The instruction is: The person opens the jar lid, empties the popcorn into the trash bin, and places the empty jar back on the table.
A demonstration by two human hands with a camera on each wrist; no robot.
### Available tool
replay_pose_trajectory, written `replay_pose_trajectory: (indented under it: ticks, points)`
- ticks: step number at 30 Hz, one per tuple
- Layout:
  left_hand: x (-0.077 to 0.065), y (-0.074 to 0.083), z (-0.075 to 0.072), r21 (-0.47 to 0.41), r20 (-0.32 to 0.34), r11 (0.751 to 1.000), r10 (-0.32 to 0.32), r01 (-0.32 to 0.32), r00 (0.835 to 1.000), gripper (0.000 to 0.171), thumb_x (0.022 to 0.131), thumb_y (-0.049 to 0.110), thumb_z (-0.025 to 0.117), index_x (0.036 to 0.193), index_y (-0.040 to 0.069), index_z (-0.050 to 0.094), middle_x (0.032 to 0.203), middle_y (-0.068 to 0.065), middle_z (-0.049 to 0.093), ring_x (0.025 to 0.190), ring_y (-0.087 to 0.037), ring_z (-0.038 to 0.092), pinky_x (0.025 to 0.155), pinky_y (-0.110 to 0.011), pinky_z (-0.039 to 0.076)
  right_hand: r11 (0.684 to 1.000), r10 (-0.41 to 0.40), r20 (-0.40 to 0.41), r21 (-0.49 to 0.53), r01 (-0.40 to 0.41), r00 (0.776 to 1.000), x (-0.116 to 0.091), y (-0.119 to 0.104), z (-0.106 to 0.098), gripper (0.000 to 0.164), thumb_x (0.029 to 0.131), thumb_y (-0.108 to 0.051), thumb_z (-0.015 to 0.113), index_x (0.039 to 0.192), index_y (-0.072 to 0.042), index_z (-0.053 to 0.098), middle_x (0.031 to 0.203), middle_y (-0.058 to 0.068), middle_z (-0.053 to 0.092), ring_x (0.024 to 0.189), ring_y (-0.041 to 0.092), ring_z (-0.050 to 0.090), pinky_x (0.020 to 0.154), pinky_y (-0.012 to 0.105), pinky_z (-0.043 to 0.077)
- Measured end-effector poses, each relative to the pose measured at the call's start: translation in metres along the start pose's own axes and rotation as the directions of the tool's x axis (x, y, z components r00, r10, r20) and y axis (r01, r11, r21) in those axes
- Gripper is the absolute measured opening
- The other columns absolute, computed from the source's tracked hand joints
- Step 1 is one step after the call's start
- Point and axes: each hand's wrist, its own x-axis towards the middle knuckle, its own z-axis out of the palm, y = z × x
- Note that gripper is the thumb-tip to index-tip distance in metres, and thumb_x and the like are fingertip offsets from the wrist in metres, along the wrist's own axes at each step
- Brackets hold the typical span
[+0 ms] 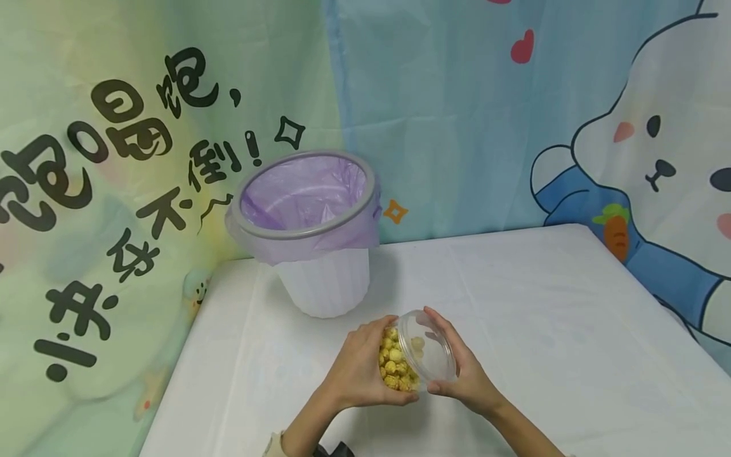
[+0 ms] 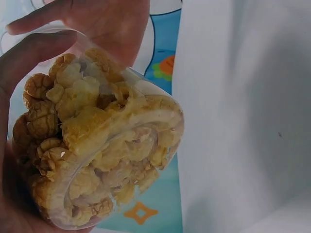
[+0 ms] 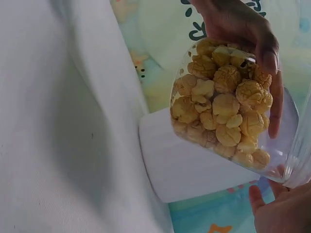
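A clear plastic jar (image 1: 395, 363) of yellow popcorn lies tilted on its side between both hands, above the white table. My left hand (image 1: 360, 367) grips the jar's body, thumb on the near side and fingers on the far side. My right hand (image 1: 469, 379) holds the wide clear lid (image 1: 435, 350) at the jar's right end, its thumb and fingers spread around the rim. In the left wrist view the jar's base (image 2: 121, 165) faces the camera, with popcorn pressed against it. The right wrist view shows popcorn (image 3: 223, 102) through the jar's side, short of the lid end.
A white bin (image 1: 328, 279) with a grey rim and a purple liner (image 1: 302, 190) stands at the table's back left. The white-clothed table (image 1: 542, 317) extends to the right. Printed curtains (image 1: 445, 127) hang behind and to the left. A black object (image 1: 337, 450) shows beside the left forearm.
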Motion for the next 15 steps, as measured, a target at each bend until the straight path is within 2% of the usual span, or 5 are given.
replay_pose_trajectory:
  ticks: [2,4,8,11,15]
  points:
    - [0.0,0.0,-0.001,0.015,-0.012,1.0,0.012,-0.012,1.0,0.105,0.051,0.061,0.074,0.134,0.012,0.033,0.12,0.003,0.051,0.102,-0.009,0.05,0.082,-0.034,0.044,1.0,-0.002,-0.013,0.0,0.002,1.0,0.0,0.0,0.0,0.089,0.073,-0.017,0.071,0.143,-0.013,0.017,0.145,0.015,0.019,0.126,0.03,0.027,0.086,0.069,0.03]
    - [0.0,0.0,-0.001,0.025,-0.025,0.999,0.026,-0.026,0.999,0.104,0.051,0.062,0.073,0.134,0.014,0.034,0.118,0.004,0.052,0.1,-0.008,0.05,0.081,-0.032,0.045,1.0,-0.002,-0.02,0.009,0.003,1.0,0.0,0.001,0.001,0.089,0.072,-0.014,0.07,0.143,-0.013,0.017,0.145,0.014,0.021,0.127,0.021,0.029,0.089,0.067,0.029]
    - [0.001,-0.001,-0.002,0.001,-0.048,0.999,0.052,-0.052,0.997,0.102,0.05,0.061,0.074,0.132,0.015,0.035,0.112,0.004,0.054,0.092,-0.006,0.053,0.076,-0.025,0.047,0.998,-0.007,-0.019,0.064,0.008,1.0,0.0,0.005,0.001,0.087,0.074,-0.018,0.07,0.143,-0.011,0.017,0.144,0.011,0.023,0.126,0.012,0.031,0.097,0.047,0.031]
    - [0.001,-0.002,-0.001,-0.018,-0.051,0.998,0.066,-0.067,0.996,0.102,0.05,0.06,0.074,0.132,0.015,0.035,0.108,0.004,0.055,0.086,-0.005,0.053,0.071,-0.018,0.047,0.992,-0.024,-0.018,0.122,0.026,1.0,0.0,0.008,0.002,0.085,0.077,-0.024,0.069,0.142,-0.008,0.017,0.143,0.01,0.025,0.125,0.013,0.033,0.098,0.029,0.033]
    - [0.003,-0.002,0.0,-0.011,-0.038,0.997,0.071,-0.071,0.997,0.101,0.05,0.059,0.074,0.131,0.014,0.035,0.107,0.004,0.055,0.085,-0.005,0.054,0.071,-0.017,0.046,0.984,-0.058,-0.024,0.167,0.062,0.998,0.0,0.012,0.003,0.084,0.079,-0.031,0.066,0.142,-0.004,0.017,0.142,0.013,0.026,0.126,0.016,0.034,0.099,0.023,0.032]
